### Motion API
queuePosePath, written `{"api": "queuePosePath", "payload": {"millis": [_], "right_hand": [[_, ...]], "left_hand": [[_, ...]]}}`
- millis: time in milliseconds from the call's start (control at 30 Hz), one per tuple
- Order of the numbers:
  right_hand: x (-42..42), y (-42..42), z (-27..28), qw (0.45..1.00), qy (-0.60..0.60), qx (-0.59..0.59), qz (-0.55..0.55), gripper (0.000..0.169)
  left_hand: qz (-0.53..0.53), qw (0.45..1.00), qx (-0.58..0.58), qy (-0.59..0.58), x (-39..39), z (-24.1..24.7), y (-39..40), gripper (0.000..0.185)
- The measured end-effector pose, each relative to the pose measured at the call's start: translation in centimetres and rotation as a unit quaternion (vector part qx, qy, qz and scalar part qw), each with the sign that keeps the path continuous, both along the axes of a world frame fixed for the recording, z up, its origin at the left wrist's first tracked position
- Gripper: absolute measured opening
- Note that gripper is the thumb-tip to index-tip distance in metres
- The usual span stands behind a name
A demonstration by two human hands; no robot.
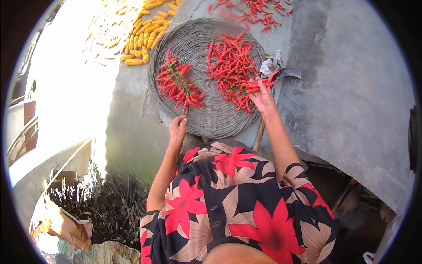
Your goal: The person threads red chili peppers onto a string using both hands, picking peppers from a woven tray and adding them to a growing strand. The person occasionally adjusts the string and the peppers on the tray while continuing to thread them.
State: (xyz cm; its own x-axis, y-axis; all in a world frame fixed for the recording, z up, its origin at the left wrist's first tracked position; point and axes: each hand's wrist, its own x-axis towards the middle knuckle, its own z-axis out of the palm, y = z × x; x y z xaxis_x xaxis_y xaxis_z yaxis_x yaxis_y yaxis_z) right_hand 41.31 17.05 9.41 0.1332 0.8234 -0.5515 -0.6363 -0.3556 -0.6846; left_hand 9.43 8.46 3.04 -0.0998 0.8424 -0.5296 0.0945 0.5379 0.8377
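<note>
A round woven wicker tray [214,120] lies before me. On its right side is a heap of loose red chili peppers [230,59]. A bunch of red chilies tied by their green stems [178,77] rests on the left side. My left hand [178,128] pinches the string [185,104] that runs from the lower end of this bunch, at the tray's near edge. Over the right edge of the heap, my right hand [262,97] holds a few red chilies [255,86], their tips pointing in different directions.
A sickle [290,72] lies right of the tray, its wooden handle [258,135] towards me, beside a crumpled white cloth or paper [272,62]. Corn cobs [145,38] and more chilies [257,13] lie beyond. Dry stalks [112,204] stand at lower left. A concrete slab [349,99] extends right.
</note>
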Motion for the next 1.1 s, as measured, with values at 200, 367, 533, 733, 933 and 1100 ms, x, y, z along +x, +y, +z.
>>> {"api": "queuePosePath", "payload": {"millis": [200,367,533,733,933,1100], "right_hand": [[-3.2,0.0,1.0,0.973,0.210,0.072,-0.063,0.017],[-7.3,-0.6,2.6,0.954,0.285,0.082,-0.032,0.018],[-9.5,-1.9,3.4,0.951,0.305,0.045,-0.017,0.017],[-9.9,-2.4,2.6,0.946,0.321,0.056,0.001,0.016],[-10.4,-2.9,2.1,0.952,0.298,0.060,0.019,0.014],[-10.9,-3.6,1.7,0.967,0.247,0.029,0.050,0.017]], "left_hand": [[-0.152,0.965,-0.011,-0.215,6.3,6.0,3.5,0.033],[-0.069,0.941,0.071,-0.323,11.3,9.1,5.0,0.047],[0.081,0.875,0.050,-0.474,11.8,10.2,6.5,0.046],[0.099,0.851,0.060,-0.512,11.2,10.7,6.3,0.043],[0.102,0.857,0.034,-0.503,10.3,10.1,5.9,0.045],[0.156,0.847,-0.040,-0.507,9.3,9.4,5.8,0.032]]}}
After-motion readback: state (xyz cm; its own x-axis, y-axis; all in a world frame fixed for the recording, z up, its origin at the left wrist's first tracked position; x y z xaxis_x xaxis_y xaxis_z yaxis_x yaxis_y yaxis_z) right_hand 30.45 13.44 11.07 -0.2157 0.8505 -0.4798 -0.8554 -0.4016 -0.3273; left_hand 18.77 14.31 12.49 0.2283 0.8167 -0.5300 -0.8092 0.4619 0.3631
